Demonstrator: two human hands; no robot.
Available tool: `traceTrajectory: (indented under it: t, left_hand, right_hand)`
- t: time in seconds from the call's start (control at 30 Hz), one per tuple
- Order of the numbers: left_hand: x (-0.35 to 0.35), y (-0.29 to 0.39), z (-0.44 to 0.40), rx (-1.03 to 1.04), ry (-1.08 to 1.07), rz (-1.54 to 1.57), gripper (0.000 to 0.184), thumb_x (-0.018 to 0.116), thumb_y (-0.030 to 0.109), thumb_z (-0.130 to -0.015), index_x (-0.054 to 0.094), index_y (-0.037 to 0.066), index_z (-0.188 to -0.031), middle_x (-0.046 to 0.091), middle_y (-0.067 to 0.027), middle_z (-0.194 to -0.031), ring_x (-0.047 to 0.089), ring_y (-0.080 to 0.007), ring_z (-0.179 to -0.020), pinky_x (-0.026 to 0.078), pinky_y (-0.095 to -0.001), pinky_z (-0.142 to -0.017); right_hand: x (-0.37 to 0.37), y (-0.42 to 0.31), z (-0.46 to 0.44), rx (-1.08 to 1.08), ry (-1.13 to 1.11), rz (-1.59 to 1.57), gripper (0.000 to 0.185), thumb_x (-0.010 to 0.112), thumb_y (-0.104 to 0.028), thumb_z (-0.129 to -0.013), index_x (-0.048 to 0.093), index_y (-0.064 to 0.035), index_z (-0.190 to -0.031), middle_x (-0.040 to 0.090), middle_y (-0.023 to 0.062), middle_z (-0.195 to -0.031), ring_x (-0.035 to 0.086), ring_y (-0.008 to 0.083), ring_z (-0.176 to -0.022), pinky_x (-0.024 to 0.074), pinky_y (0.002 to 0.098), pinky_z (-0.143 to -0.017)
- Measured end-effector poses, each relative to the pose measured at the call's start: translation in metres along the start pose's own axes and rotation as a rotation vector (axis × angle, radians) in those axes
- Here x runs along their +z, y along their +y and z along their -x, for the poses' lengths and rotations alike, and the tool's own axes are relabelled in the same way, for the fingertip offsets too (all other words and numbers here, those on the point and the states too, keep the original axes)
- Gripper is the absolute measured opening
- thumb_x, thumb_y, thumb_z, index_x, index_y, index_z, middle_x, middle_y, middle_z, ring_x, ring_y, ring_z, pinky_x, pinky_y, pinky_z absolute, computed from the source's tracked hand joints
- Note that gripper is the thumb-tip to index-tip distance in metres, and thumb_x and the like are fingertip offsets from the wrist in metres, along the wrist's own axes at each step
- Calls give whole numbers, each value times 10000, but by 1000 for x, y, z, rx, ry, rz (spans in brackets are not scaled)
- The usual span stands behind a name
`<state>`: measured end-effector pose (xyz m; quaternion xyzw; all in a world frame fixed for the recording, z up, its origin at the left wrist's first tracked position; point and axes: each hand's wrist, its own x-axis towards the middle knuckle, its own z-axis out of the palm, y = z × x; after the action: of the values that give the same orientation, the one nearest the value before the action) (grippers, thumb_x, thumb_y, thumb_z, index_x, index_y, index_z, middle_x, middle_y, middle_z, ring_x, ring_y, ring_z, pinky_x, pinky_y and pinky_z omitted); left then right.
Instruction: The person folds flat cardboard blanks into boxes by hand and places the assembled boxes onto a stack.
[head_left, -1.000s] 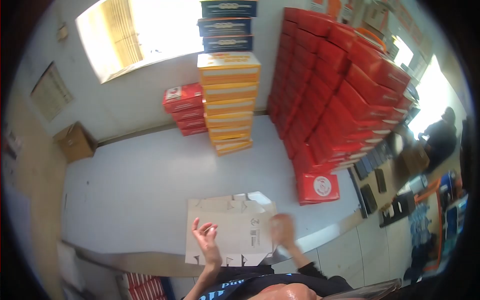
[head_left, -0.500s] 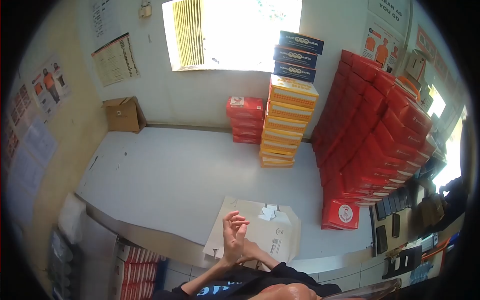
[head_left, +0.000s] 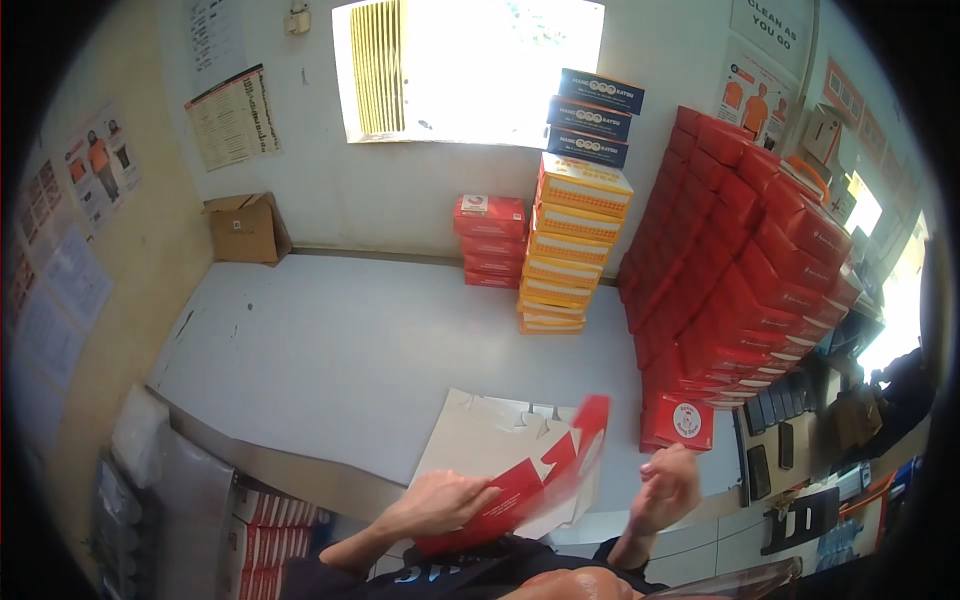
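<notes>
Over the table's front edge, my left hand is closed on the near part of a red flat-pack carton. The carton is partly folded; its far flap stands up and is blurred by motion. Underneath lies flat pale cardboard with cut slots along its far edge. My right hand is raised to the right of the carton, apart from it, with fingers loosely curled and nothing visible in them. Just beyond it stands a red box with a round white label.
A tall stack of red boxes lines the table's right side. Yellow boxes topped by dark blue boxes stand at the back, beside smaller red boxes. A brown carton sits in the far left corner of the white table.
My hands were close together over the pale cardboard; now they are apart. My left hand has taken hold of the carton, whose red side now shows. My right hand has moved right.
</notes>
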<state>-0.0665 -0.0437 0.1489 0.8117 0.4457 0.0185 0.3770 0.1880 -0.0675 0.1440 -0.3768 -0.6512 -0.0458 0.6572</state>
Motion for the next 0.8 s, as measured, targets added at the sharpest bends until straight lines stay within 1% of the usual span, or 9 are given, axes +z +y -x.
traceTrajectory:
  t: [0.07, 0.17, 0.23, 0.33, 0.43, 0.53, 0.63, 0.7, 0.8]
  left_hand:
    - [5, -10, 4, 141, -3, 174, 352, 385, 300, -966, 587, 18, -1033, 630, -188, -832, 614, -342, -796, 467, -430, -702]
    - [2, -11, 7, 262, -114, 450, 363, 379, 275, -967, 519, -17, -1130, 582, -185, -926, 564, -280, -878, 448, -359, -763]
    - [-7, -14, 9, 218, -447, 491, 357, 430, 275, -964, 517, -9, -1161, 583, -148, -902, 568, -228, -865, 447, -331, -750]
    - [-4, -23, 15, 286, -354, 743, 367, 477, 252, -974, 498, -9, -1231, 608, -79, -1006, 557, -136, -928, 455, -290, -818]
    - [-4, -21, 6, 296, -227, 994, 386, 543, 155, -949, 470, -13, -1288, 614, -68, -1102, 560, -95, -925, 482, -256, -795]
    - [1, -15, -4, 363, -3, 702, 339, 556, 99, -924, 500, -9, -1241, 616, -54, -1031, 561, -90, -881, 481, -263, -746]
    - [3, -6, -5, 467, -50, 817, 287, 561, 78, -904, 528, -9, -1175, 597, -33, -958, 544, -69, -862, 469, -258, -716]
    - [8, 8, -5, 390, 245, 840, 274, 565, 89, -899, 517, -10, -1150, 566, -18, -897, 526, -48, -860, 453, -241, -708]
    - [7, 5, -19, 373, 529, 1369, 298, 497, 66, -928, 448, 12, -1216, 574, -63, -1015, 578, -100, -933, 490, -275, -802]
  right_hand:
    - [-1, -9, -16, 480, -287, -68, 276, 696, -109, -775, 674, -65, -1046, 632, 25, -770, 491, 89, -612, 396, 258, -553]
    - [22, 0, -3, 691, -889, -237, 355, 725, -91, -766, 640, -39, -1107, 652, 23, -753, 421, 65, -536, 361, 240, -501]
    - [16, 3, -11, 573, -908, -312, 271, 743, -64, -747, 675, -32, -1007, 644, 26, -717, 423, 68, -516, 348, 228, -492]
    - [9, 6, -30, 367, -737, -734, 130, 789, -25, -670, 693, -35, -757, 657, 35, -716, 508, 84, -538, 366, 227, -479]
    - [28, -21, -57, 17, -719, -260, 157, 753, -45, -644, 693, -67, -788, 625, 30, -734, 588, 161, -634, 453, 290, -519]
    - [44, -33, -58, -404, -1002, 3, 263, 616, -112, -679, 678, -115, -935, 535, 43, -860, 548, 185, -746, 474, 301, -630]
    - [43, -45, -72, -437, -928, -117, 271, 617, -121, -676, 685, -123, -938, 532, 26, -872, 539, 181, -718, 464, 290, -604]
    - [45, -37, -67, -529, -836, -81, 283, 672, -181, -690, 696, -152, -970, 520, 5, -848, 519, 172, -662, 454, 292, -573]
    - [39, -35, -54, -258, -546, -225, 366, 776, -350, -669, 719, -206, -1000, 538, -4, -813, 520, 147, -617, 460, 279, -536]
